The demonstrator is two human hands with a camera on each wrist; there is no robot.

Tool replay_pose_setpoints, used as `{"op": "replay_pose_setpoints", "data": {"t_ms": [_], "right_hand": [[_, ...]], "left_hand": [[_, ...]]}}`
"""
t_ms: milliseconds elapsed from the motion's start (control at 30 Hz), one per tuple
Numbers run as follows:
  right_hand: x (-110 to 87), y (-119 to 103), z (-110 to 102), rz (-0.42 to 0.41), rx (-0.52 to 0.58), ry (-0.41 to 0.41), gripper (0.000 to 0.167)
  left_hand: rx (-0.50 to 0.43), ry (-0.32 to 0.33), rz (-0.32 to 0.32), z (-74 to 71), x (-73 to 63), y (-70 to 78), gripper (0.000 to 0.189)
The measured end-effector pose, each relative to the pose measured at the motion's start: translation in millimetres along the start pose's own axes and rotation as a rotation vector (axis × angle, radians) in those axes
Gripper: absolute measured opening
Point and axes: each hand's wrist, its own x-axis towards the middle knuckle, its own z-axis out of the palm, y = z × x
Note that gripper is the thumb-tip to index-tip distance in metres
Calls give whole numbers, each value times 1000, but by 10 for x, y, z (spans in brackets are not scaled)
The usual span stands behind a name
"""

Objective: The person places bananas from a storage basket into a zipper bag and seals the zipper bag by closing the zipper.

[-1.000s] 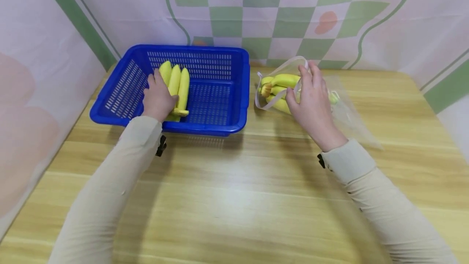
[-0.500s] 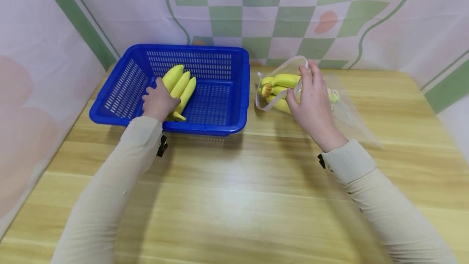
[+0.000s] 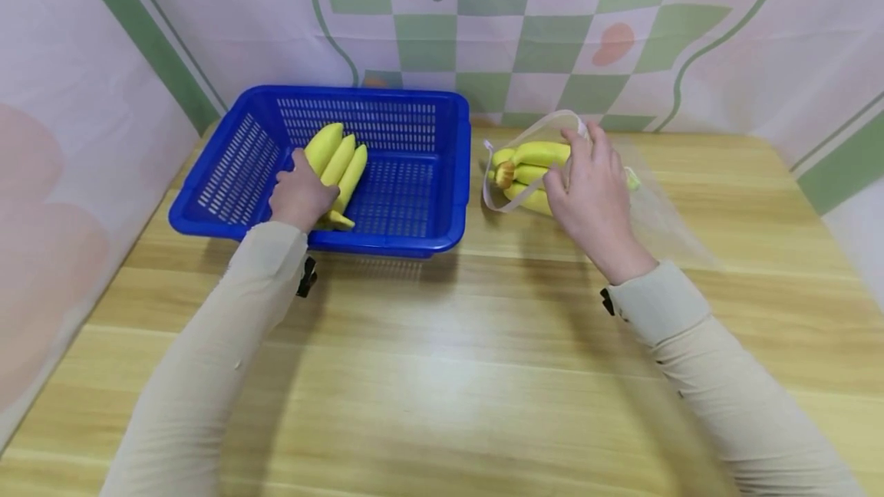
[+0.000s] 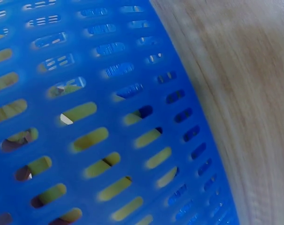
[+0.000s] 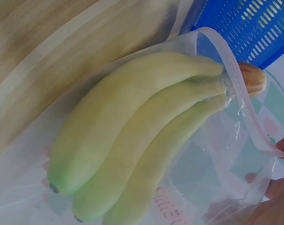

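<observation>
Inside the blue plastic basket [image 3: 456,175], my left hand [image 3: 300,194] grips a bunch of yellow bananas [image 3: 338,163], with the thumb across its near side. In the left wrist view the slotted basket wall [image 4: 132,98] hides most of this hand; bits of yellow show through the slots. To the right of the basket, my right hand [image 3: 592,198] pinches the rim of a clear zip bag [image 3: 663,213] near its opening. A second bunch of bananas [image 5: 137,103] lies in the bag, its brown stem end [image 5: 252,79] at the bag's mouth.
Both the basket and the bag rest on a light wooden table [image 3: 442,374]. A patterned cloth backdrop [image 3: 483,37] stands close behind them, and a pale cloth panel [image 3: 83,159] borders the left side.
The bunch in the basket has turned, its tips swinging slightly to the right under my left hand. My right hand has stayed almost still at the bag's rim.
</observation>
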Motion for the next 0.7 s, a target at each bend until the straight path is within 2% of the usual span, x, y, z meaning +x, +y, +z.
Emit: {"op": "replay_pose_setpoints", "data": {"t_ms": [300,567,700], "right_hand": [[22,-5,15,23,-40,25,70],[39,-7,18,58,-56,32,73],[48,-6,16,66,-54,35,72]], "left_hand": [[-7,-9,-53,5,3,8,84],[-21,-7,-58,-10,-8,17,72],[-21,-1,-57,-3,-11,19,73]]}}
